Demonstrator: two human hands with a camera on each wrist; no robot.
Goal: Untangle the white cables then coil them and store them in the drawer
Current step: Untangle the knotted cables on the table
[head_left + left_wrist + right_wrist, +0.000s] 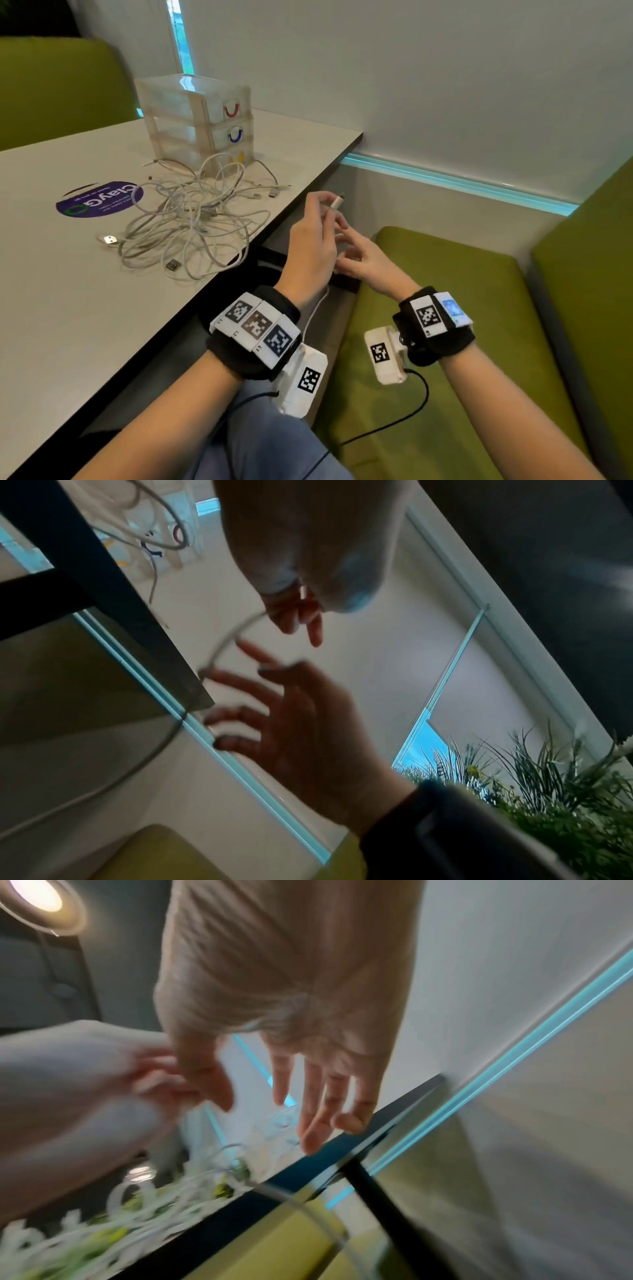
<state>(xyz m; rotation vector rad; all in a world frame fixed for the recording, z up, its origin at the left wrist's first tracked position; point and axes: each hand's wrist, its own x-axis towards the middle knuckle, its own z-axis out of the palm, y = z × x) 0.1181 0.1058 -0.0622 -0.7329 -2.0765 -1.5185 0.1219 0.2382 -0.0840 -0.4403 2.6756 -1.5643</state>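
My left hand is raised beside the table's edge and pinches one white cable just below its plug. That cable's loose length hangs down past the left wrist. In the left wrist view the left fingertips hold the cable, which arcs down and away. My right hand is just right of the left hand, fingers spread and holding nothing; its straight fingers show in the right wrist view. A tangle of white cables lies on the table. The clear drawer unit stands behind it with all drawers closed.
The white table has a purple sticker left of the tangle. Both hands are out past the table's right edge, over a green bench seat by the wall. Black wires run from the wrist cameras across my lap.
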